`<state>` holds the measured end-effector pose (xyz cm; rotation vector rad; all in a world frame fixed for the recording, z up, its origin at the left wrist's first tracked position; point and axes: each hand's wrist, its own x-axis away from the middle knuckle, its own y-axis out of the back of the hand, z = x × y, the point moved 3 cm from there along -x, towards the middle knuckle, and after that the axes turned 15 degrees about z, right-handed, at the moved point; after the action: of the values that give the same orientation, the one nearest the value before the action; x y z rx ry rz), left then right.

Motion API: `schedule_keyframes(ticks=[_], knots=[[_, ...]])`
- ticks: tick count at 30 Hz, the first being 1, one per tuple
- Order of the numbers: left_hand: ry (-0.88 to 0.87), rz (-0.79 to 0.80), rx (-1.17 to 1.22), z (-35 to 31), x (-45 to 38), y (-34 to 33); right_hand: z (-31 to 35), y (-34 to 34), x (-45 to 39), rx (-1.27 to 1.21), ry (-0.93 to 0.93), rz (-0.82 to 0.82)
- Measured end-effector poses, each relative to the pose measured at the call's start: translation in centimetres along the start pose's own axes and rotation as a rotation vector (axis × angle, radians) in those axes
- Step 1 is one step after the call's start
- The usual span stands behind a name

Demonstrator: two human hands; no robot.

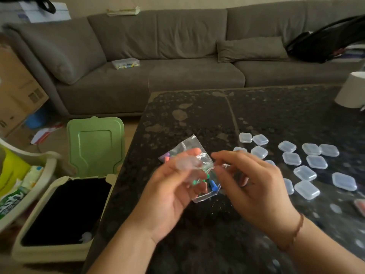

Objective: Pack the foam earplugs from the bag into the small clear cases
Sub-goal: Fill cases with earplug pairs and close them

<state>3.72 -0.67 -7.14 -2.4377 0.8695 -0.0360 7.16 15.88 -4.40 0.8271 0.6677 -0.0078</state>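
**Bag held up over the dark table**

While the dark speckled table [197, 115] is gleaming under patchy reflections, a grey sofa [158, 56] is running along the back wall, its fabric soft and matte. Both hands are hovering above the near-left part of the top: the left hand [167, 192] is pinching the crinkly clear bag [194, 153] at its upper part, the right hand [254, 184] is gripping the other side with curled fingers. Earplugs [211, 182], green, blue, pink and purple, are showing through the plastic. Cases [314, 161], small rounded squares of clear plastic, are lying scattered to the right, all shut as far as the blur allows. Just off the table's left edge, a bin [59, 224] is standing with its green lid [94, 147] up. Bare tabletop is lying between hands and far edge.
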Motion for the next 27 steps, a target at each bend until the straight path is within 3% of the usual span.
schedule_keyframes(ticks=[2, 4, 7, 14, 18, 23, 27], knots=[[-0.025, -0.103, 0.08, -0.9, -0.1, 1.3, -0.9, 0.8, -0.2, 0.106, -0.133, 0.054], [-0.039, -0.203, 0.149, -1.4, -0.1, 2.3, -1.8, 0.8, -0.4, 0.211, -0.313, 0.236], [-0.036, -0.289, 0.143, -1.3, -0.3, 2.6, -2.2, -0.5, -0.1, 0.283, -0.438, 0.482], [0.002, -0.245, 0.195, 0.0, -0.5, 2.1, -1.9, -2.1, -0.5, 0.421, -0.544, 0.59], [-0.007, -0.27, 0.211, 0.1, -0.6, 2.1, -2.0, -2.4, -0.5, 0.441, -0.566, 0.6], [-0.081, -0.332, 0.071, 0.2, -0.5, 1.9, -0.6, -0.4, -0.3, 0.387, -0.525, 0.489], [-0.172, -0.294, -0.067, 0.8, -0.2, 0.3, 2.2, 0.6, 0.6, 0.011, -0.375, 0.243]])
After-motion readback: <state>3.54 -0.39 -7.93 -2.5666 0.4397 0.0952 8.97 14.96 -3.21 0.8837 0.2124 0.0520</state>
